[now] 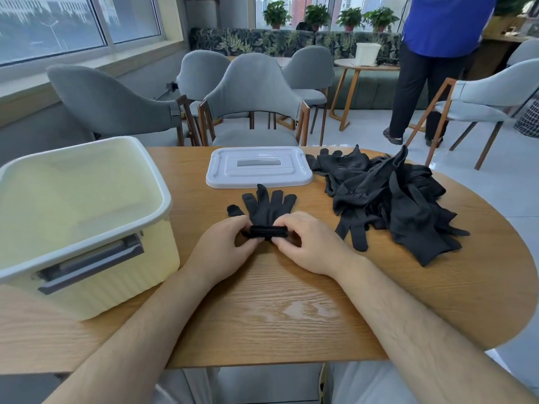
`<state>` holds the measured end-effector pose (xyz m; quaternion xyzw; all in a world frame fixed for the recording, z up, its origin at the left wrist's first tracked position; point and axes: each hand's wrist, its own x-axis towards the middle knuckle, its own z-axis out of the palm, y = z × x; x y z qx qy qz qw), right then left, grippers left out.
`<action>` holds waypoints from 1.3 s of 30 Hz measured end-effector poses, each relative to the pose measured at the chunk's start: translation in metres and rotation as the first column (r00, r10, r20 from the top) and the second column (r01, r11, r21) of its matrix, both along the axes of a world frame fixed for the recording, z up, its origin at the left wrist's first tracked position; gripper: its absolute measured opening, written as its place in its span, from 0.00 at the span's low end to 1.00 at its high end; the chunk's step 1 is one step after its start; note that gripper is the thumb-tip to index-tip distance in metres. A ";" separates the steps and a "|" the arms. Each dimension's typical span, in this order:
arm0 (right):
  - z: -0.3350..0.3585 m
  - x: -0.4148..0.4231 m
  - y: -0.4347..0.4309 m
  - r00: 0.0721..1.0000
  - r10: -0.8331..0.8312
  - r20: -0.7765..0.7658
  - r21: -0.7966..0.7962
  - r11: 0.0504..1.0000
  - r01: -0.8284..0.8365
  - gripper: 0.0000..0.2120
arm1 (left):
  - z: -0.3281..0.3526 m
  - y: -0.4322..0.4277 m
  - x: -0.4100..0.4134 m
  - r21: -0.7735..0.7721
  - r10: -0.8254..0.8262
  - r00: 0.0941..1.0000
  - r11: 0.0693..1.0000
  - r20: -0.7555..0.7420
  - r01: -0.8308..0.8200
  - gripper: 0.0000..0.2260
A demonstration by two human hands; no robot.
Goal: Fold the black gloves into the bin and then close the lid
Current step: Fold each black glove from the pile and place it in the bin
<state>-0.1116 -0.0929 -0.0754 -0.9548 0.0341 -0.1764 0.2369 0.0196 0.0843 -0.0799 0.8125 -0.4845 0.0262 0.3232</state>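
On the left edge of the wooden bench (291,301) stands the pale yellow bin (87,217), open and with nothing visible inside, its grey handle (90,263) facing the person. Just right of the bin, near the middle of the bench, the left hand (221,243) rests with its fingers (246,243) pinched on the left end of a rolled cuff of a black glove (267,208). That glove lies flat on the bench, its fingertips spread and pointing away from the person toward the white lid (258,167), which sits flat at the far side of the bench, just beyond the glove and apart from the bin. The rolled part of the glove forms a short thick band between the two hands. The right hand (309,243) meets it from the other side, thumb and fingertips closed on the right end of the roll, so both hands grip the same glove close together. Farther right, well apart from the hands, a loose pile of black gloves (390,196) lies heaped on the bench, some of their fingers trailing toward the near edge. Behind the bench stand grey chairs (253,94), and at the far right a person in a blue top (446,24) stands on the floor.
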 end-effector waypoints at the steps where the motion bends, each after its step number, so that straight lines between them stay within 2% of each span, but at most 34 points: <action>1: 0.001 0.002 0.001 1.000 -0.004 0.013 0.002 1.000 0.004 0.04 | 0.004 -0.003 0.002 0.027 -0.011 1.000 1.000 0.019 0.011 0.08; 5: 0.007 0.016 0.000 1.000 -0.005 0.027 -0.011 1.000 0.005 0.04 | 0.018 -0.011 0.013 0.096 -0.043 0.999 0.994 -0.015 0.044 0.08; 10: 0.003 0.018 -0.002 0.999 0.000 0.043 0.039 0.999 -0.002 0.04 | 0.002 -0.007 0.000 -0.062 -0.029 1.000 0.998 0.005 0.030 0.06; 14: -0.001 0.015 -0.006 0.999 -0.015 0.046 0.105 0.994 0.010 0.04 | -0.003 -0.006 0.003 -0.084 -0.035 0.997 0.996 -0.068 0.030 0.03; 21: -0.004 0.021 -0.006 0.991 -0.099 0.086 0.246 0.966 0.075 0.07 | -0.005 -0.010 0.003 -0.182 0.041 0.994 0.982 -0.101 -0.059 0.14; 25: -0.005 0.022 -0.006 0.987 -0.135 0.084 0.275 0.955 0.107 0.09 | -0.004 -0.010 0.003 -0.207 0.042 0.996 0.977 -0.079 -0.057 0.13; 30: -0.006 0.024 -0.005 0.987 -0.119 0.104 0.101 0.989 0.108 0.05 | -0.007 -0.011 0.007 -0.133 0.007 0.996 0.991 0.091 0.005 0.02; 32: -0.004 0.019 -0.009 0.996 -0.062 0.069 0.053 0.997 0.059 0.08 | -0.010 -0.008 0.010 -0.107 -0.049 0.991 0.992 0.127 0.063 0.05; 36: 0.003 0.006 -0.020 0.997 0.009 -0.078 -0.042 0.999 -0.012 0.18 | -0.010 0.003 0.012 0.001 -0.123 0.991 0.992 0.058 0.123 0.16; 39: 0.002 0.007 -0.020 0.999 -0.016 -0.040 -0.014 1.000 0.016 0.14 | -0.010 0.001 0.012 -0.016 -0.105 0.993 0.994 0.057 0.106 0.14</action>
